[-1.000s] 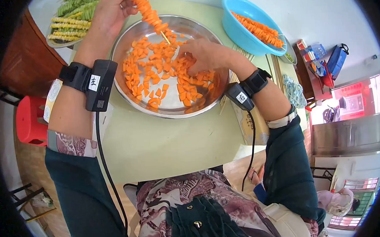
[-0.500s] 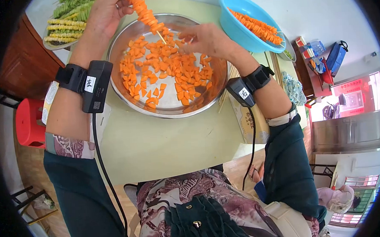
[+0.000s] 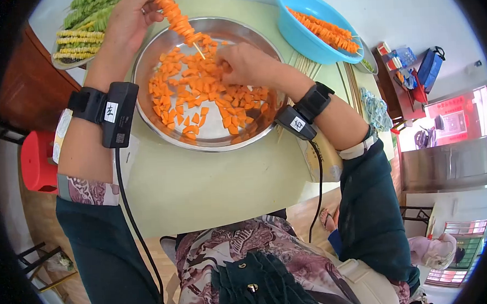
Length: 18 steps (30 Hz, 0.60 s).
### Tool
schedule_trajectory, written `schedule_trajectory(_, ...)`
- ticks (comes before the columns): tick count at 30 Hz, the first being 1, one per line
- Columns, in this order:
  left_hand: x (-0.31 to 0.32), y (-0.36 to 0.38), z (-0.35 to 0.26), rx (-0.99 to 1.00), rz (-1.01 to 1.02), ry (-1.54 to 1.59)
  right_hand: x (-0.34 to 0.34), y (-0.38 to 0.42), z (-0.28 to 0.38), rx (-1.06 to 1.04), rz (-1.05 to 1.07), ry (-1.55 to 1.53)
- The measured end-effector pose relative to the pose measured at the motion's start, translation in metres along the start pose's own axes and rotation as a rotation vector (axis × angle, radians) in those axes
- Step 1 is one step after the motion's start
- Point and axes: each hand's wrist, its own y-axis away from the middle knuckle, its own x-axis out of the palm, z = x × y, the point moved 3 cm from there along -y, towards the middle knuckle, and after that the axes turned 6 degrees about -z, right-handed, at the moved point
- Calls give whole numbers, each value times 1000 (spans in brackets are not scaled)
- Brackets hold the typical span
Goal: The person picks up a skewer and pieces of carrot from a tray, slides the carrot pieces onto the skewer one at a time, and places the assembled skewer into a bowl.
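Note:
My left hand [image 3: 129, 25] grips the upper end of a skewer [image 3: 176, 18] packed with sliced carrot, slanted so its bare pointed tip hangs over the steel basin. Loose carrot pieces [image 3: 177, 92] lie scattered across the floor of that wide steel basin [image 3: 208, 148]. Down among them, on the right of the tip, is my right hand [image 3: 249, 65]. Its fingers are curled together at the carrot pieces, and I cannot tell what is pinched in them. Black devices [image 3: 120, 115] are strapped to both wrists.
A blue plastic basin [image 3: 303, 43] holding finished carrot skewers [image 3: 325, 31] stands at the back right. Bare bamboo sticks [image 3: 307, 66] lie beside the steel basin. A tray of green and yellow skewers [image 3: 81, 42] is at the back left. A red stool [image 3: 37, 161] stands left of the table.
My right hand has come down and left from above the basin to the carrot pieces, its fingers drawing in. My left hand and its skewer have shifted slightly left in view.

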Motion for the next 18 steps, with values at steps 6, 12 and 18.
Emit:
schedule_trajectory(6,-4,-1,-1,14,29,-10,-16,-1,-8,197,-269,-253)
schedule_trajectory(12,-4,0,-1,45,56,-7,-19,-3,-16,39,-532,-111)
schedule_trajectory(18,-3,-2,0,48,65,1,-27,1,-15,-2,-596,-162)
